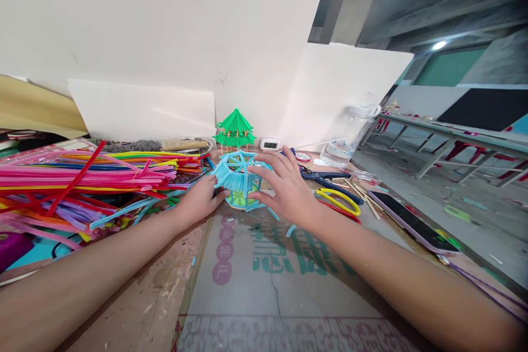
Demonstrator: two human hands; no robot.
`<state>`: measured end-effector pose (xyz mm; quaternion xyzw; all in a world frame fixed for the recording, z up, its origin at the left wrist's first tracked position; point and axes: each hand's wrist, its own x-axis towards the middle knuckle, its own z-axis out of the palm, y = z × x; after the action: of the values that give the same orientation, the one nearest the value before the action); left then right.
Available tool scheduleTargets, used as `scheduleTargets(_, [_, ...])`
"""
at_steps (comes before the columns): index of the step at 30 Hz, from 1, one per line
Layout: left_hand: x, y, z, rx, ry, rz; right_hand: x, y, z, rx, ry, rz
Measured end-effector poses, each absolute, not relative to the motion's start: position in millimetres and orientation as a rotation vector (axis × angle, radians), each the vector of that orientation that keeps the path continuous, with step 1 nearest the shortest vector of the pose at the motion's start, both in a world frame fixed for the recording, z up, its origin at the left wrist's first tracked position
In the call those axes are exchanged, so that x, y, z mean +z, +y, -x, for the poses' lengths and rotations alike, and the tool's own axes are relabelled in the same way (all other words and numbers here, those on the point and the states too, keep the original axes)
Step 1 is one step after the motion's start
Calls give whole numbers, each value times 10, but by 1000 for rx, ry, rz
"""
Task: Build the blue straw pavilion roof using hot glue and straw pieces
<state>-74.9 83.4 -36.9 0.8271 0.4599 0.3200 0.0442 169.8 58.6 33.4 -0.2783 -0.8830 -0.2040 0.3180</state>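
A small pavilion model (233, 175) of light blue pipe cleaners stands in front of me, with a spoked, sloping roof on thin posts over a yellow-green base. My left hand (202, 198) is closed at its left side, thumb below the roof edge and the other fingers partly hidden behind it. From the right, my right hand (284, 184) curves around the roof, with the fingers on top and the thumb lower down by the posts. Right behind stands a green two-tiered pagoda model (236, 129). A loose bit of blue pipe cleaner (291, 230) lies near my right wrist.
Bundles of coloured pipe cleaners (86, 179) heap up on the left. At right lie yellow-handled scissors (340, 201), dark-handled pliers (330, 180), thin sticks (367, 198) and a phone (412, 220). A digital timer (270, 144) and a clear plastic jug (344, 135) stand before white boards (165, 38).
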Motion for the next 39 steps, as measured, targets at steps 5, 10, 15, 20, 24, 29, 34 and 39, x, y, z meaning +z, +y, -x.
scheduleTargets(5, [-366,836,751,971,1403,-2539,318,592,-1703,-529,-2321,723])
scheduleTargets(10, [-361,833,748,1002,1399,-2581,323,590,-1699,-518,-2342,723])
scheduleTargets(15, [-353,829,745,1021,1358,-2582,325,586,-1690,-493,-2330,737])
scheduleTargets(20, [-360,835,748,1030,1334,-2607,325,579,-1682,-491,-2344,724])
scheduleTargets(24, [-378,848,764,1026,1377,-2605,385,566,-1695,-417,-2300,711])
scheduleTargets(29, [-362,847,781,1103,1296,-2684,536,571,-1780,-308,-2084,600])
scheduleTargets(34, [-297,808,757,1188,1204,-2682,707,542,-1864,-353,-1975,494])
scheduleTargets(39, [-279,783,753,1164,1231,-2662,768,534,-1888,-380,-1986,525])
